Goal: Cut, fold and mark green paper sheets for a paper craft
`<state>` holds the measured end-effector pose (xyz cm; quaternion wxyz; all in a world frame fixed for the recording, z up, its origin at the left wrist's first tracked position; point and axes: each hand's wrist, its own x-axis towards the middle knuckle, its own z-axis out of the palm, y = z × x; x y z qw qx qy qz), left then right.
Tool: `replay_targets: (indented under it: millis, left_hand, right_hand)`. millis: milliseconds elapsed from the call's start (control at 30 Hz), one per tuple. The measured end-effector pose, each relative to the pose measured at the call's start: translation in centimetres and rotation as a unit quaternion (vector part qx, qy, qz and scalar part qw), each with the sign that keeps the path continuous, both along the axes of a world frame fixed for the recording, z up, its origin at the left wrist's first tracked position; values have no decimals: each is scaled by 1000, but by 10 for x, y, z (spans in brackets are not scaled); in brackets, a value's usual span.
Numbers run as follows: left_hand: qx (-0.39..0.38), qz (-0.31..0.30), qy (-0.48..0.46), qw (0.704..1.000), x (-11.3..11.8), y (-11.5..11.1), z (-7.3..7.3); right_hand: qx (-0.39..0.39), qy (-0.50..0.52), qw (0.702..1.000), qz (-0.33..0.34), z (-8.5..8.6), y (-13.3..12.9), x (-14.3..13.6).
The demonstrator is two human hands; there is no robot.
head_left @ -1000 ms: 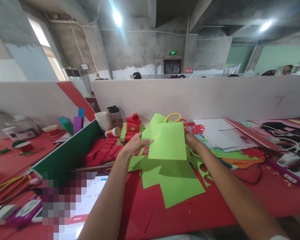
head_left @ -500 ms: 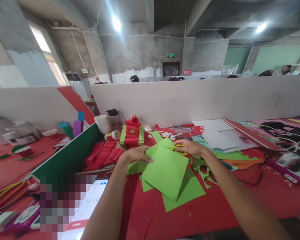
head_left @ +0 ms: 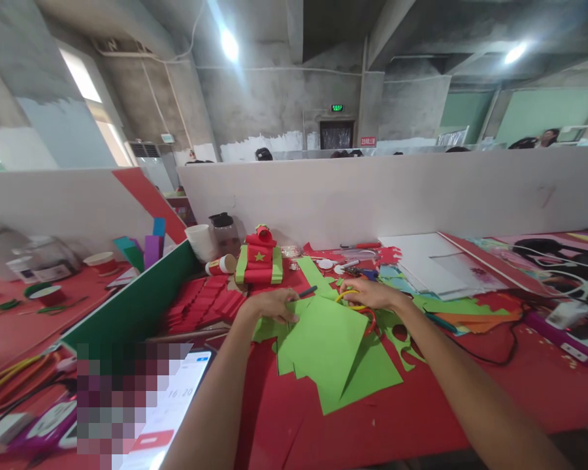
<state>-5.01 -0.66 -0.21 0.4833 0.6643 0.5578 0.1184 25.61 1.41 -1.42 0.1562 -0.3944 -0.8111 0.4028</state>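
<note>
Several light green paper sheets (head_left: 328, 339) lie overlapped in front of me. At their upper left edge is my left hand (head_left: 274, 305), thumb and fingers closed on the paper. A dark pen (head_left: 308, 292) shows just beyond those fingertips; whether they grip it too is unclear. My right hand (head_left: 372, 294) is closed around the yellow handle (head_left: 347, 295) of a pair of scissors at the sheets' upper right. Its red handle loop (head_left: 371, 321) sticks out below, and its blades are hidden. Cut green scraps (head_left: 406, 346) lie under my right wrist.
Behind my hands stands a red and green paper model (head_left: 259, 256) with a star. Folded red paper (head_left: 200, 303) lies left, beside a green board (head_left: 132, 300). A phone (head_left: 171, 398) rests near my left forearm. White sheets (head_left: 421, 264) and a cable (head_left: 500, 359) are right.
The top green sheets have shifted under my left hand, and the dark pen has come into view by its fingertips. My right hand stays at the scissors, almost unmoved.
</note>
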Motion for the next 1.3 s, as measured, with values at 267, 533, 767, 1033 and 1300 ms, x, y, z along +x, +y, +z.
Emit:
replay_targets:
  millis: [267,533,767,1033,1300]
  left_hand:
    - [209,-44,39,976,6,8,3]
    - [162,-93,-57,981,20,4,0]
    - [94,-41,-62,993,1,2,2]
    - [66,-42,129,989,0,8,-10]
    - [196,-97,177,960,5,7,-6]
  right_hand:
    - [10,-10,1000,-4,4,-5,-1]
    - [-16,28,999,-1,5,-3,-2]
    - [-35,105,987,-115,16,1,27]
    - [97,51,955,-275,21,16,52]
    - [110,-90,949,-280,23,9,31]
